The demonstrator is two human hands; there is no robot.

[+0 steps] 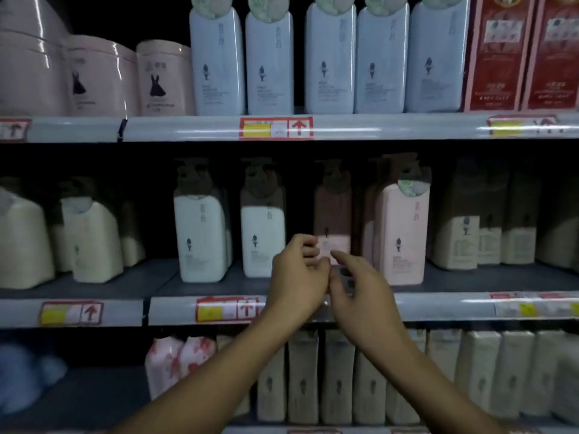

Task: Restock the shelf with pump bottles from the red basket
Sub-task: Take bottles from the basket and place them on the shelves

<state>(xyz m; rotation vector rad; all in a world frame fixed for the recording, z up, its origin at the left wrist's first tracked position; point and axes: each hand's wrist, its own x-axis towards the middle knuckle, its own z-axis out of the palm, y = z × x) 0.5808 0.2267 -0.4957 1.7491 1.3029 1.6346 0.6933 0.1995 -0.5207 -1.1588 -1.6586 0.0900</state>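
Reaching toward the middle shelf [150, 277], both hands meet in front of a pink pump bottle [333, 214] that stands back from the shelf's front edge. The left hand [297, 277] has its fingers loosely curled, their tips at the lower label of that bottle; whether they actually touch it cannot be told in the dim, blurred light. The right hand [360, 292] is relaxed with its forefinger stretched toward the same label, just beside the left hand, holding nothing that can be seen. Just to the right of the pink pump bottle stands a second pink bottle [402, 233], nearer the front edge and better lit. To its left stand two white pump bottles [200, 239], side by side, with more white bottles behind them. Above the pink pump bottle, on the upper shelf, is a row of pale blue bottles [329, 61], with pink jars [163, 79] at the left end and red boxes [501, 54] at the right. Below it, on the lowest shelf, a row of cream bottles [338, 377] stands close together. A red and yellow price tag [227, 309] sits on the shelf's front rail, left of the hands.
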